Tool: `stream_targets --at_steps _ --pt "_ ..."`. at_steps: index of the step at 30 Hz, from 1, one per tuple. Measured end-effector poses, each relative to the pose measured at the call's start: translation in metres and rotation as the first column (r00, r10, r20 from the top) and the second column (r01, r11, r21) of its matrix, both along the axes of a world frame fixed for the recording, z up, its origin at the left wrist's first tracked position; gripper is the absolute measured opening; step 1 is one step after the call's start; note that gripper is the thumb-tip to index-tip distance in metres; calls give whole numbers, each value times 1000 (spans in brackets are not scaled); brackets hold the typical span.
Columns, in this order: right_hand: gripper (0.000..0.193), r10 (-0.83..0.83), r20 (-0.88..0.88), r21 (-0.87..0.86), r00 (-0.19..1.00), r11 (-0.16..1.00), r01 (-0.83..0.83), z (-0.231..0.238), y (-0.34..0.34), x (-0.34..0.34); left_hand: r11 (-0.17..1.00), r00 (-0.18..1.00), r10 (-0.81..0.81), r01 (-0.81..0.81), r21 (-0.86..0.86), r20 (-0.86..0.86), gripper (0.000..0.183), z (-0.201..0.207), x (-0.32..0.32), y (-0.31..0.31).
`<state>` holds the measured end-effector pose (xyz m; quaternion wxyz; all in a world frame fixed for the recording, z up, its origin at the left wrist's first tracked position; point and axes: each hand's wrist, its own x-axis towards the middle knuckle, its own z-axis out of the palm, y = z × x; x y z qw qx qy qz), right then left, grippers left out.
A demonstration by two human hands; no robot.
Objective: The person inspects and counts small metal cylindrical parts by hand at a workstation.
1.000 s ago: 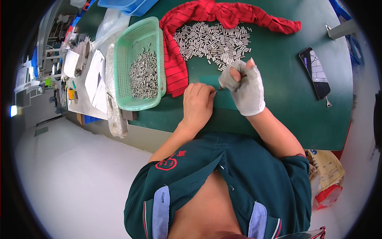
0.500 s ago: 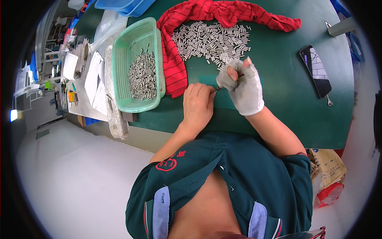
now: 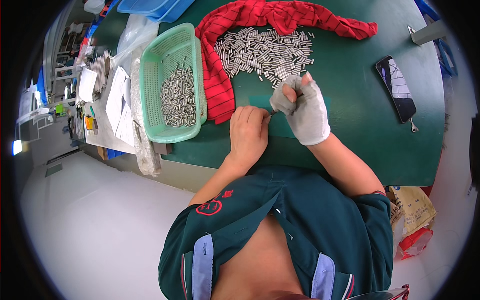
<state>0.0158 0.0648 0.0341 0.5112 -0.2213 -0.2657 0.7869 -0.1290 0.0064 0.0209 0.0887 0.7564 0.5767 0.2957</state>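
Observation:
My bare left hand (image 3: 248, 131) rests low over the green table, its fingers bent and pressed together. Facing it, my right hand (image 3: 306, 114) wears a pale glove that leaves some fingertips bare, and its fingers are curled in. Between the two hands shows a tiny dark bit, too small to name. Just beyond them lies a spread of short metal pins (image 3: 265, 52). A red striped cloth (image 3: 217, 95) curves round the pins' left and far sides. To the left, a light green basket (image 3: 150, 125) holds more metal pins (image 3: 178, 100).
A smartphone (image 3: 396, 90) lies at the right, near a grey post (image 3: 429, 33). Blue trays (image 3: 155, 7) stand at the far left. Plastic wrapping (image 3: 142, 145) and white papers (image 3: 120, 102) lie left of the basket. A teal mat (image 3: 285, 127) is under my hands.
My right hand has shifted very slightly left. The left hand stays almost in place, and the pins, basket and cloth look the same.

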Motion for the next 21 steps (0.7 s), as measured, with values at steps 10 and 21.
stream_targets --at_steps 10,21 --pt "46 -2 -155 -21 988 1000 -1 -6 -1 -1 1000 1000 4 -4 3 5 12 -1 1 0" --pt "38 17 -62 44 998 999 -14 -14 -4 1 1000 1000 13 -13 13 6 13 -7 1 -2"
